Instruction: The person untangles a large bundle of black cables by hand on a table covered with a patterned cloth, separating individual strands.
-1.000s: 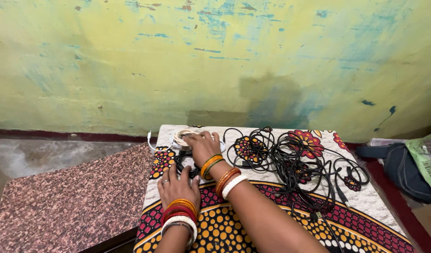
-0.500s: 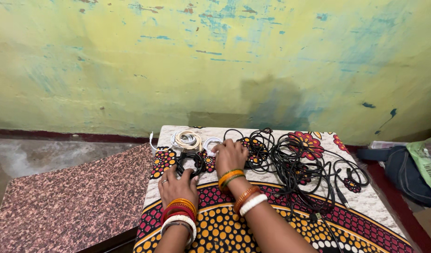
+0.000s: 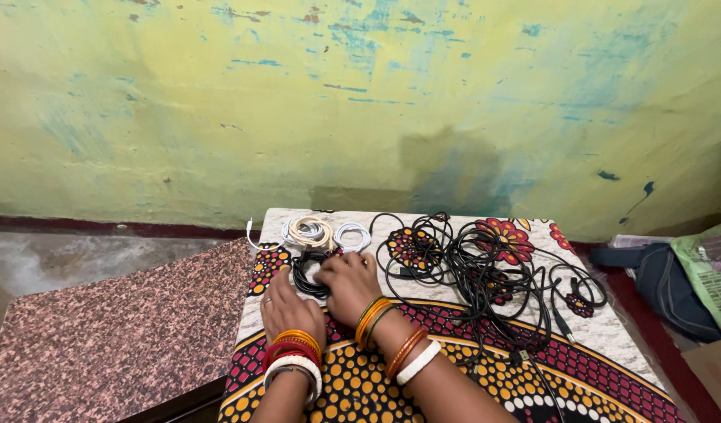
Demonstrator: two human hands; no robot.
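Both hands on small black cable coil point(image 3: 312, 274) near far-left corner of counter point(image 3: 611, 333). Left hand point(image 3: 288, 307) flat, pressing coil's near edge; right hand point(image 3: 348, 283) fingers curled over its right side, gripping loops. Beige coil point(image 3: 311, 232) and white coil point(image 3: 352, 235) just behind, at far edge. Tangled black cables point(image 3: 486, 274) mid-counter, unsorted. Judged step: tidying, seating black coil. Next likely needs steady hold so loops don't spring.
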